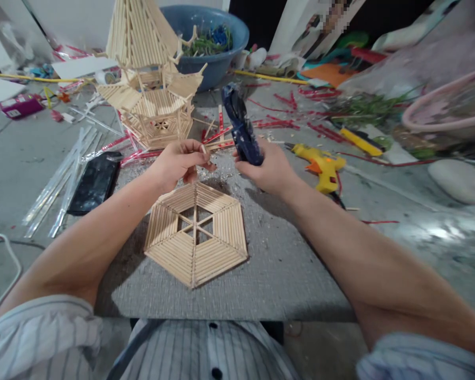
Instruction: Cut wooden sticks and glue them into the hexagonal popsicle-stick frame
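Between the thumb and fingers of my left hand (pixel 182 161) is a short wooden stick (pixel 205 151). My right hand (pixel 271 166) is closed around a dark blue hand tool (pixel 243 129) with a scuffed, white-flecked surface, held tilted upright; its exact kind does not show. Below and between both hands, a hexagonal panel (pixel 217 258) of glued wooden sticks lies flat on the grey cloth-covered board (pixel 285 285). Spokes cross its open centre. Beyond my left hand stands a tiered stick pavilion (pixel 158 105) with a tall pointed roof.
A yellow glue gun (pixel 324 166) lies right of my right hand. At left are a black phone (pixel 95 182) and clear glue sticks (pixel 61 182). Behind stand a blue basin (pixel 209 68) and red wrapper strips (pixel 277 124). A yellow utility knife (pixel 360 141) lies at right.
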Available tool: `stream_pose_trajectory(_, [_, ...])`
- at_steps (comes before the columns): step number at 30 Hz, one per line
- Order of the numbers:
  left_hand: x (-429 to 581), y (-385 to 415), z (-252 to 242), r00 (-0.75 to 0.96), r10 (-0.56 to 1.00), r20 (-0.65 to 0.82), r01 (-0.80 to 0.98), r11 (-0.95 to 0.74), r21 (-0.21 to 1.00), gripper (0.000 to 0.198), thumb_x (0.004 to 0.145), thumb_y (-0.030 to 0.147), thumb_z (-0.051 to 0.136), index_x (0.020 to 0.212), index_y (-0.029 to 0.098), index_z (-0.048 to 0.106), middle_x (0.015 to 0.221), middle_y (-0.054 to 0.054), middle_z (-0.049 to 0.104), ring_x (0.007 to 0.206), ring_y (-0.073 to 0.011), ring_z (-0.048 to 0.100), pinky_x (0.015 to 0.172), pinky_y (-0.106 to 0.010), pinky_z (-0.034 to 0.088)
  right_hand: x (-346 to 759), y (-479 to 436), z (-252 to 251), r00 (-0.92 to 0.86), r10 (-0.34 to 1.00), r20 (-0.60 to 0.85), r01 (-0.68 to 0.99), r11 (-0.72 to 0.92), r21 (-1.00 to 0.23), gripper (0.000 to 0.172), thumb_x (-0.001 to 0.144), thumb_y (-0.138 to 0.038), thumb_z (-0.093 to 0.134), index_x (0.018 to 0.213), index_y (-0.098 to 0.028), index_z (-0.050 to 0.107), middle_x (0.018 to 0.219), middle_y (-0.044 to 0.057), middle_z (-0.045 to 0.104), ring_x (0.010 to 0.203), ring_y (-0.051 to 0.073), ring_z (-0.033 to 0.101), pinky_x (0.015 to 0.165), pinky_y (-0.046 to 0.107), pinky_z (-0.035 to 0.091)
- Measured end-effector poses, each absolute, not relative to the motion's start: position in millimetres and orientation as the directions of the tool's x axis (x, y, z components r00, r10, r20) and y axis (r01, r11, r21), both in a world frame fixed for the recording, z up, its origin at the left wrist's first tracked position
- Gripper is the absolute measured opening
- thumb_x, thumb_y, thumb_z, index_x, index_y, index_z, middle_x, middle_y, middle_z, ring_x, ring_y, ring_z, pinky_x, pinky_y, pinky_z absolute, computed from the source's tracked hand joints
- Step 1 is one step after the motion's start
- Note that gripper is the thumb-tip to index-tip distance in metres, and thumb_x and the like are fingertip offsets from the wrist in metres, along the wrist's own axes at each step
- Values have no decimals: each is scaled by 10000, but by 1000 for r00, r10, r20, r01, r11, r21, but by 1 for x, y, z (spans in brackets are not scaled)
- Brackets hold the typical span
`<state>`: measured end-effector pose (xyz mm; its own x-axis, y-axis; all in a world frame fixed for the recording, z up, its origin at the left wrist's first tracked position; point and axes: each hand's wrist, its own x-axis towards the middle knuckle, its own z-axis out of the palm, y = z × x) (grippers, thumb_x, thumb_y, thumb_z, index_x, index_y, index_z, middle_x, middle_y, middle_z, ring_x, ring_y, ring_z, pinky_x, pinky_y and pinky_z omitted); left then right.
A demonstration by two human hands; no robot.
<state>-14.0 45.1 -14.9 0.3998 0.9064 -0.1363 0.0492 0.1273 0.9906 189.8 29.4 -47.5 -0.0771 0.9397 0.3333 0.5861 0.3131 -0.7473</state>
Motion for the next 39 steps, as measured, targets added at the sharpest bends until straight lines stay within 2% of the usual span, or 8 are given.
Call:
stream_pose_trajectory(5, [-12, 45, -16, 264, 957, -116, 3, 119, 993, 97, 754, 164, 641, 692, 156, 566, 637, 38, 650, 338, -4, 408, 325, -169, 259, 188, 26, -48, -19, 925, 381, 558, 326, -763, 96, 712, -253, 633, 764, -258, 552, 695, 3, 621, 653, 197, 608, 662, 374, 505])
stream_pose_trajectory(10, [-6, 37, -16, 321, 944, -69, -51, 90, 995, 121, 768, 120, 625, 674, 150, 554, 585, 64, 594, 339, 2, 404, 333, -156, 258, 180, 17, -43, 52, 931, 362, 434, 306, -847, 132, 759, -322, 643, 710, -247, 546, 566, -14, 558, 509, 157, 550, 536, 331, 484])
stream_pose_trajectory(24, [2, 24, -20, 393, 919, -32, 40, 17, 999, 108, 775, 165, 670, 759, 163, 563, 631, 30, 632, 445, -45, 551, 436, -171, 461, 163, 1, -40, -42, 944, 327, 377, 317, -870, 170, 750, -394, 705, 759, -262, 599, 827, 1, 662, 813, 194, 645, 786, 381, 546])
stream_pose_trajectory(29, [-3, 30, -25, 430, 896, 114, 170, -205, 964, 59, 789, 198, 649, 769, 147, 627, 617, 16, 620, 464, -53, 524, 472, -195, 438, 168, 3, -43, -58, 924, 379, 405, 369, -836, 102, 788, -350, 664, 784, -269, 603, 851, 9, 669, 828, 207, 640, 818, 402, 531])
stream_pose_trajectory(31, [-8, 35, -27, 456, 852, 256, 281, -411, 867, 93, 791, 229, 652, 758, 143, 663, 624, 0, 628, 514, -71, 542, 502, -209, 421, 171, 4, -43, -91, 921, 380, 446, 379, -811, 123, 805, -381, 646, 786, -271, 597, 851, 18, 662, 827, 216, 634, 812, 407, 523])
stream_pose_trajectory(34, [-14, 39, -31, 535, 718, 444, 476, -691, 544, 162, 819, 276, 623, 767, 155, 716, 734, -48, 693, 680, -132, 627, 590, -245, 425, 174, 5, -41, -119, 926, 358, 521, 365, -771, 163, 812, -430, 636, 783, -278, 585, 837, 28, 654, 847, 232, 625, 810, 408, 510])
stream_pose_trajectory(37, [-16, 37, -34, 614, 646, 454, 615, -752, 237, 256, 872, 311, 546, 809, 167, 748, 818, -89, 729, 797, -201, 673, 626, -279, 425, 173, 4, -38, -109, 936, 333, 583, 332, -741, 183, 791, -448, 653, 774, -283, 575, 801, 28, 649, 841, 240, 619, 788, 399, 502])
stream_pose_trajectory(39, [-14, 32, -33, 633, 656, 410, 662, -734, 153, 301, 897, 320, 498, 851, 169, 754, 836, -99, 740, 805, -214, 683, 618, -282, 418, 172, 2, -35, -106, 941, 321, 599, 317, -735, 186, 782, -452, 650, 768, -285, 569, 779, 23, 642, 822, 238, 615, 758, 388, 500])
